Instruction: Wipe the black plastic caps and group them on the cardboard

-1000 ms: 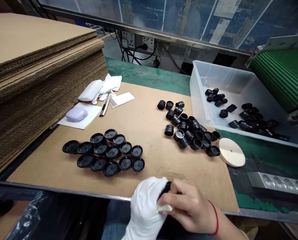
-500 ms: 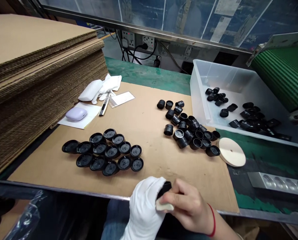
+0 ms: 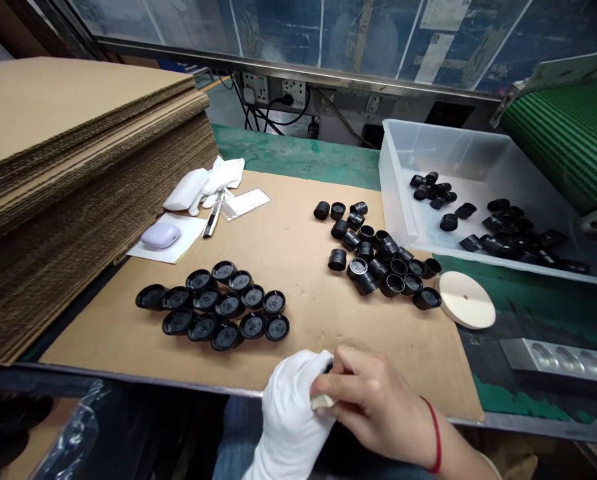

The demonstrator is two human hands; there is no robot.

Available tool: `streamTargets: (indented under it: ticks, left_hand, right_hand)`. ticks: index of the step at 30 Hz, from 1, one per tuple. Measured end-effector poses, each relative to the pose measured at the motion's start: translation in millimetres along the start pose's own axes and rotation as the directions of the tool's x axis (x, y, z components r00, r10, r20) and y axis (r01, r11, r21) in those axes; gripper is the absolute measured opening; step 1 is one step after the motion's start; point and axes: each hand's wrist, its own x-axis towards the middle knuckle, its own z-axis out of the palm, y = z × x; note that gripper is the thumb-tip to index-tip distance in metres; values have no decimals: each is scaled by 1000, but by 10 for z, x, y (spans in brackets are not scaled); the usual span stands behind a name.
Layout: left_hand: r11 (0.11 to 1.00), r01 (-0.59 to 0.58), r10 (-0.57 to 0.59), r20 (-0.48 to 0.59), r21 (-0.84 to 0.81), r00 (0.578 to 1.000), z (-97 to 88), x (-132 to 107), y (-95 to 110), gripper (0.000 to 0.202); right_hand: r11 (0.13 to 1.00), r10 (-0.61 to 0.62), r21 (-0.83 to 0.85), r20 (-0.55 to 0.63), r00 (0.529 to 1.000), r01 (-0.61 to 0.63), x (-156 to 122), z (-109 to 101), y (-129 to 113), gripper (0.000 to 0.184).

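My left hand, in a white glove, is closed around a black cap, of which only a sliver shows. My bare right hand, with a red cord at the wrist, pinches a small cream-coloured pad against that cap. Both hands meet at the front edge of the cardboard sheet. To their left, several black caps stand in close rows with their recessed round faces up. A loose heap of black caps lies farther back to the right, some upright, some on their sides.
A translucent bin with more black caps stands at the back right. Near it are a cream disc and a metal block with round hollows. Stacked cardboard, a utility knife and a lilac case are at left.
My right hand has turned and closed in over the cap, so less of the cap and pad shows. The camera view has shifted slightly; the caps on the sheet look unchanged.
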Motion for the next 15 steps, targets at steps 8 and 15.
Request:
streamTargets:
  ticks: [8, 15]
  left_hand:
    - [997, 15, -15, -5, -75, 1000, 19, -100, -34, 21]
    - [994, -10, 12, 23, -107, 1000, -77, -25, 18, 22]
  right_hand:
    - [968, 251, 34, -128, 959, -249, -469, -193, 317, 19]
    - [809, 358, -225, -544, 759, -543, -702, -300, 479, 30]
